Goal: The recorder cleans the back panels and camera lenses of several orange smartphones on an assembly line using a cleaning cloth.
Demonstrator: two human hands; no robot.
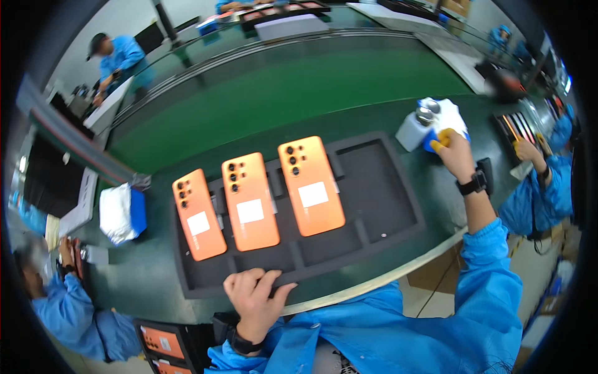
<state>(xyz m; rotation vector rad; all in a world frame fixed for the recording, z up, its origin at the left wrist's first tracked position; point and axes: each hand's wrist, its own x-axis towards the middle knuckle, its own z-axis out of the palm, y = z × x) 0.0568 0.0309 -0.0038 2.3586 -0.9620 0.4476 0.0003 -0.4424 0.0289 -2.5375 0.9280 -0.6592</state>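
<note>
Three orange phones lie backs up in a black compartmented tray point(392, 187): a left phone point(205, 240), a middle phone point(255, 230) and a right phone point(321, 215). Each has a cluster of dark lenses and a white label. My left hand point(254, 302) rests on the tray's near rim, fingers loosely bent and thumb apart, gripping nothing. At the far right, my right hand point(456, 156), with yellow finger covers, is closed against a blue box point(430, 141) of white wipes point(451, 115). Whatever its fingertips hold is hidden. Beside them stands a white bottle point(411, 132) with a metal top.
Another blue box point(137, 212) with white cloth stands left of the tray. A green conveyor belt point(293, 93) runs beyond the bench. More phones sit in a stacked tray point(163, 341) at the lower left. Co-workers in blue work on both sides and across the belt.
</note>
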